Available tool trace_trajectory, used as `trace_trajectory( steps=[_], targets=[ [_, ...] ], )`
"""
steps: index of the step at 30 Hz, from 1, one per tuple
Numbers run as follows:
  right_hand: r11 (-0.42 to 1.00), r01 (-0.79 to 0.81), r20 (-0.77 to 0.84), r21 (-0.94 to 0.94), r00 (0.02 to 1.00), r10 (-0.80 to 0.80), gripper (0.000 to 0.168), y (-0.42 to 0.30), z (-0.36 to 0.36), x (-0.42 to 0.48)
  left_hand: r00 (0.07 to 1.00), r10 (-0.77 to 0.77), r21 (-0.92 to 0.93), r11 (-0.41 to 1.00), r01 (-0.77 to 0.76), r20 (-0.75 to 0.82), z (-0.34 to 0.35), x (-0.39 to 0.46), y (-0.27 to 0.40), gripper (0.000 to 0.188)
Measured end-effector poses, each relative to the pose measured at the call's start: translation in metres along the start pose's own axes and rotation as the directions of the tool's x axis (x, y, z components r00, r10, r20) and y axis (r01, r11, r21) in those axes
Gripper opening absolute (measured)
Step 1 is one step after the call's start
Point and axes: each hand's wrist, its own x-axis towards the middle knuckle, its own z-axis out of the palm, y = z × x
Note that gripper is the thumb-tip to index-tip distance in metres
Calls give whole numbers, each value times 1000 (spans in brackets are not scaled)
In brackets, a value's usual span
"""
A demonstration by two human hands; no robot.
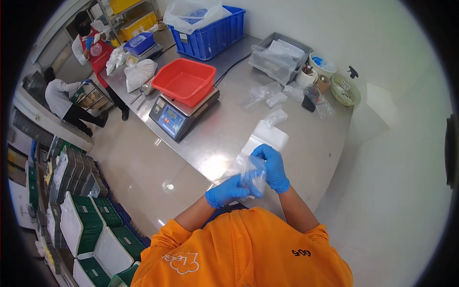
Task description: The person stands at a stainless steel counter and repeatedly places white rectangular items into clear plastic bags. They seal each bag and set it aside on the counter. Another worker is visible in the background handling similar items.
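Close to my body, both of my blue-gloved hands are on a clear plastic bag (254, 175). My left hand (227, 190) supports the lower part of the bag from the left, its fingers partly seen through the film. The fingers of my right hand (271, 166) pinch the bag's upper right edge. What the bag holds, if anything, is too blurred to tell. Just beyond my right hand, a stack of flat white bags or sheets (267, 135) lies on the steel table (304, 143). A rolled clear plastic bag (275, 117) rests at its far end.
A red tub (184, 80) sits on a digital scale (174, 116) at the table's left edge. Behind are a blue crate (211, 36), a grey bin (287, 53) and a phone (308, 103). Two people (91, 46) work at far left. Green crates (89, 222) are stacked on the left.
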Motion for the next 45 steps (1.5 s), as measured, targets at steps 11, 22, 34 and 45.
trace_trajectory(
  steps=[11, 22, 34, 45],
  targets=[
    [885, -108, -127, 452, 975, 184, 20, 27, 3, 6, 611, 744, 909, 406, -91, -271, -43, 29, 3, 12],
    [781, -340, 277, 524, 935, 220, 22, 33, -14, 5, 996, 92, -321, 943, -91, -12, -53, 6, -4, 42],
    [902, 136, -100, -411, 976, -192, 12, 23, 2, 11, 695, 484, 786, 587, 191, -531, -35, 39, 1, 53],
    [916, 123, -544, -382, 771, -331, 43, 71, -93, 113, 830, 411, 872, 459, 168, -376, -55, 32, -42, 22]
  ],
)
